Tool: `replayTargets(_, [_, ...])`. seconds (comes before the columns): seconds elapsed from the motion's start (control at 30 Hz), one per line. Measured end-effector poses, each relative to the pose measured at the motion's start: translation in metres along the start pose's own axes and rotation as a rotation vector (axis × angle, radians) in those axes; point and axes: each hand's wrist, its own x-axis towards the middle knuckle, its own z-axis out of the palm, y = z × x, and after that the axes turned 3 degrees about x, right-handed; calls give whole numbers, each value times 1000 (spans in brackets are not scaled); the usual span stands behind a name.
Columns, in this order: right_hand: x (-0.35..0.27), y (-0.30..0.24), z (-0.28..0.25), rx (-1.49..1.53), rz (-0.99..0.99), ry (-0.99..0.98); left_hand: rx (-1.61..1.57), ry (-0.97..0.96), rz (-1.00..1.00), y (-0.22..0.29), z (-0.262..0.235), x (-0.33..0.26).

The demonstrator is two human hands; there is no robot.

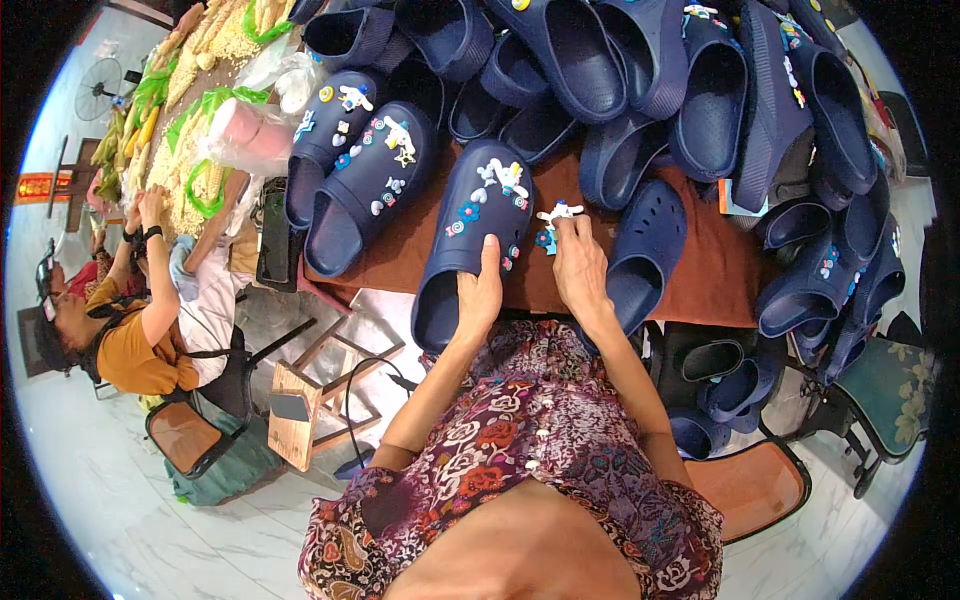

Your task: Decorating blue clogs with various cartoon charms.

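Navy clog (470, 250) around left fingers (489, 265) (white charm (560, 211) at right fingers (571, 236))

Pretty bright shot overall. The light looks like it's coming from above, leaving a soft sheen on the toes of the navy-blue foam clogs (500, 230). Their hollow insides go really dark, and so does the space under the right side of the brown cloth-covered tabletop (705, 270). The white marbled floor tiles (100, 440) are nearly washed out on the left. Fisheye bend is heavy, skewing stuff toward the rim, then you get a bluish fringe and black corners. Middle's fairly crisp, but the grey round fan (101, 84) way out left is kinda soft.
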Motion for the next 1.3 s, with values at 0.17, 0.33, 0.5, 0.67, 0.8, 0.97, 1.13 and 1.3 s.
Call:
replayTargets(0.17, [-2, -20, -12, 76, 15, 70, -9, -30, 48, 4, 0, 6])
replayTargets(0.33, [-11, -31, 15, 493, 246, -186, -95, 98, 244, -5, 14, 7])
replayTargets(0.5, [-16, -26, 33, 445, 234, -242, -40, 150, 217, -11, 21, 7])
replayTargets(0.67, [-17, -26, 34, 425, 125, -200, -29, 204, 239, -14, 24, 5])
replayTargets(0.8, [-19, -21, 35, 437, 107, -197, 7, 198, 239, -24, 23, 7])
replayTargets(0.97, [-23, -23, 37, 611, 237, -180, -106, 195, 167, -30, 20, 19])
replayTargets(1.13, [-25, -17, 30, 456, 37, -63, -216, 120, 147, -16, 17, 14])
replayTargets(1.3, [-9, -18, -17, 77, 27, -38, -119, 85, 127, -5, 5, 2])
